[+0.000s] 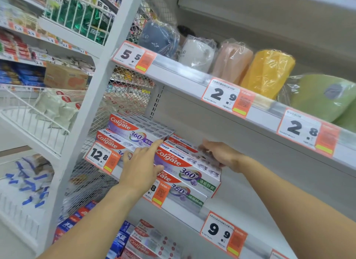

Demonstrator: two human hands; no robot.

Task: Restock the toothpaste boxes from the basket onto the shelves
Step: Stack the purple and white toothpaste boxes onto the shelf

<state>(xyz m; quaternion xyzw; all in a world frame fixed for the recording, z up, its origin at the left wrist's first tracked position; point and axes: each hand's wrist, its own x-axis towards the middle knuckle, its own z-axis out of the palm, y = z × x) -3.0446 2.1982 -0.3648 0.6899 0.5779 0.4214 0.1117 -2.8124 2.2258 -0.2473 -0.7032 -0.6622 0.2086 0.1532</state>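
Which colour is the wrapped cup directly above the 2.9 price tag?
Yellow-orange cup, in clear plastic wrap; seen in the head view.

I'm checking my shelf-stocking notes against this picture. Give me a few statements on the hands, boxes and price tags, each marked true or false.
1. Both hands are on the top Colgate box of the right-hand stack. True: left hand at its left end, right hand at its back.
2. The price tag under the left stack reads 9.9. False: it reads 12.8.
3. The shelf above holds wrapped cups. True.
4. The right hand is hanging idle, away from the shelf. False: it rests on the box.
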